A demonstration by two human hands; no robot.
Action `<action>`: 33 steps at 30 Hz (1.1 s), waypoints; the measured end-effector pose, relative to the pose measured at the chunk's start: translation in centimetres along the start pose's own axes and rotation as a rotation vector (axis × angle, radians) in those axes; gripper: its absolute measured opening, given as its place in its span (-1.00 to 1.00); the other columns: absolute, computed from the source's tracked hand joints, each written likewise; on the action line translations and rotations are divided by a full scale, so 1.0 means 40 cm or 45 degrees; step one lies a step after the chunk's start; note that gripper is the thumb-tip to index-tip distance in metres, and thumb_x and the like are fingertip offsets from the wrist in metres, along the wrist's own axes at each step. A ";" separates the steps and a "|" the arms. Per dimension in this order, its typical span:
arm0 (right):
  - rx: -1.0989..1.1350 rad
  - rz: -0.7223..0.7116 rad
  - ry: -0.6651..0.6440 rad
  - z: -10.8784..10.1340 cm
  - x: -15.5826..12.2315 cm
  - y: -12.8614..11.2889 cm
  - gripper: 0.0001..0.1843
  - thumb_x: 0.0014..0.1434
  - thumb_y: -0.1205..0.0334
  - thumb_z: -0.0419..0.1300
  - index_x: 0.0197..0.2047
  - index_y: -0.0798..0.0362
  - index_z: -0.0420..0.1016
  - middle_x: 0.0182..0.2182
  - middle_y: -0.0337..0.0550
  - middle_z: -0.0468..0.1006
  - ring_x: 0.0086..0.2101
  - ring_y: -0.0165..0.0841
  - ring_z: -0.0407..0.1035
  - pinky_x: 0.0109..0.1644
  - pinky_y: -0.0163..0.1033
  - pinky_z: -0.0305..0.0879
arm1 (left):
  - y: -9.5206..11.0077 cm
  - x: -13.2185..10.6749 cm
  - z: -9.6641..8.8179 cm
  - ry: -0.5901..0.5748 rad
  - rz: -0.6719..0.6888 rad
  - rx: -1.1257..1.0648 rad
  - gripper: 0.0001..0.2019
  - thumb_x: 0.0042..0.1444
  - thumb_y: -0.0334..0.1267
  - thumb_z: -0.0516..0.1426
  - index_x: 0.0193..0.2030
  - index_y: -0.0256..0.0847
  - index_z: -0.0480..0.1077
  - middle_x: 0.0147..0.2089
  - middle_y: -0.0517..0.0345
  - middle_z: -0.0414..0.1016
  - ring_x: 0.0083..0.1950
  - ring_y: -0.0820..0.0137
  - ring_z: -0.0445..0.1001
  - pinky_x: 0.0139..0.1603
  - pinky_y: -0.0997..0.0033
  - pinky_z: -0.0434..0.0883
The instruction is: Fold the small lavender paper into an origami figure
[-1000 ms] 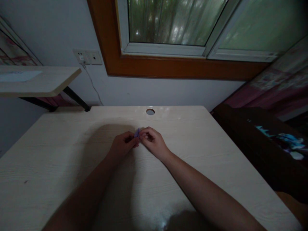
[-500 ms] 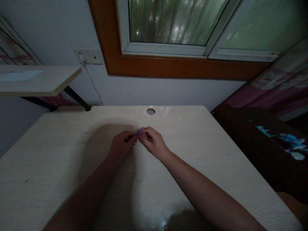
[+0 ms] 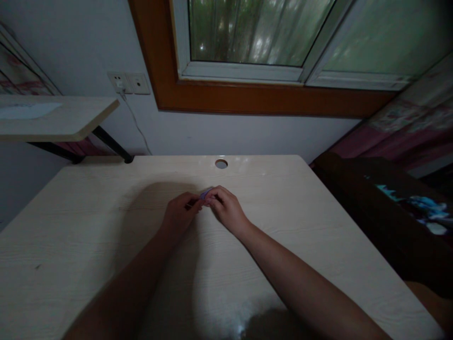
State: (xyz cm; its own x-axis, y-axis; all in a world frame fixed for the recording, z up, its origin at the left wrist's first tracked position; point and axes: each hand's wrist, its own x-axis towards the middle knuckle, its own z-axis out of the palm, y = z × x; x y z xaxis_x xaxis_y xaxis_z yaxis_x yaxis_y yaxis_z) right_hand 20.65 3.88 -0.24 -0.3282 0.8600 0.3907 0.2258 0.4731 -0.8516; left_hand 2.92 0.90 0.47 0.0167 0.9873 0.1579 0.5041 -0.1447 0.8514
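Purple piece (image 3: 205, 193) tips from upright to a low slant between the hands

A second ago the purple piece stood up as a small peak; now it lies low, its upper edge leaning towards the right hand (image 3: 227, 208). The left hand (image 3: 179, 212) pinches its left end between thumb and fingers, and the right hand grips the other end, the fingertips of both nearly meeting. Fingers cover most of the piece, so its full shape cannot be told.

The hands are over the desk (image 3: 293, 208), nearer its far edge than its near one. Beyond them, by the middle of the far edge, is a round hole (image 3: 221, 164). A small dark mark (image 3: 37, 267) lies towards the left edge. At the far left corner a raised shelf (image 3: 88, 118) on black legs (image 3: 113, 144) bears a pale sheet (image 3: 28, 111).
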 end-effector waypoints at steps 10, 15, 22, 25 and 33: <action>0.405 0.223 -0.004 0.015 -0.002 0.027 -0.86 0.17 0.22 0.29 -0.20 -0.01 0.44 -0.27 -0.21 0.57 -0.28 -0.37 0.43 -0.16 -0.23 0.33 | 0.002 0.000 0.000 -0.060 -0.073 -0.097 -0.73 0.17 -0.01 0.18 -0.33 -0.17 0.53 -0.41 0.17 0.61 -0.36 0.36 0.55 -0.29 0.46 0.40; 0.471 0.222 0.016 0.017 -0.004 0.035 -0.80 0.18 0.16 0.30 -0.18 -0.01 0.39 -0.33 -0.26 0.53 -0.34 -0.40 0.40 -0.21 -0.25 0.30 | -0.001 0.001 0.001 -0.073 -0.080 -0.112 -0.72 0.18 0.00 0.17 -0.31 -0.17 0.53 -0.40 0.18 0.61 -0.35 0.36 0.55 -0.29 0.46 0.39; 0.529 0.215 0.081 0.024 -0.004 0.038 -0.73 0.17 0.12 0.31 -0.18 -0.03 0.30 -0.38 -0.31 0.46 -0.37 -0.42 0.36 -0.27 -0.28 0.27 | 0.003 0.001 0.000 -0.078 -0.111 -0.162 -0.72 0.17 -0.01 0.17 -0.35 -0.17 0.52 -0.41 0.15 0.61 -0.35 0.34 0.56 -0.27 0.43 0.41; 0.565 0.204 0.103 0.026 -0.002 0.034 -0.73 0.16 0.13 0.31 -0.19 -0.03 0.29 -0.39 -0.32 0.46 -0.37 -0.42 0.36 -0.27 -0.28 0.27 | 0.011 0.001 -0.002 -0.092 -0.135 -0.203 -0.73 0.16 -0.02 0.18 -0.37 -0.18 0.51 -0.42 0.14 0.61 -0.36 0.34 0.57 -0.26 0.43 0.43; 0.606 0.214 0.077 0.021 -0.004 0.028 -0.78 0.20 0.14 0.28 -0.13 -0.05 0.34 -0.35 -0.27 0.52 -0.30 -0.39 0.45 -0.16 -0.22 0.35 | 0.010 0.002 -0.004 -0.189 -0.175 -0.272 -0.75 0.13 -0.07 0.19 -0.43 -0.19 0.47 -0.45 0.16 0.59 -0.38 0.36 0.56 -0.27 0.43 0.44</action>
State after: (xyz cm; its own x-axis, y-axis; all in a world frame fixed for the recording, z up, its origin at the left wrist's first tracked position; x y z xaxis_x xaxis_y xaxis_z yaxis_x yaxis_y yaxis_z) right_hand 20.17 4.13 -1.56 -0.2662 0.9330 0.2421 -0.1766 0.1997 -0.9638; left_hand 2.98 0.93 0.89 0.0946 0.9951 -0.0273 0.3177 -0.0042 0.9482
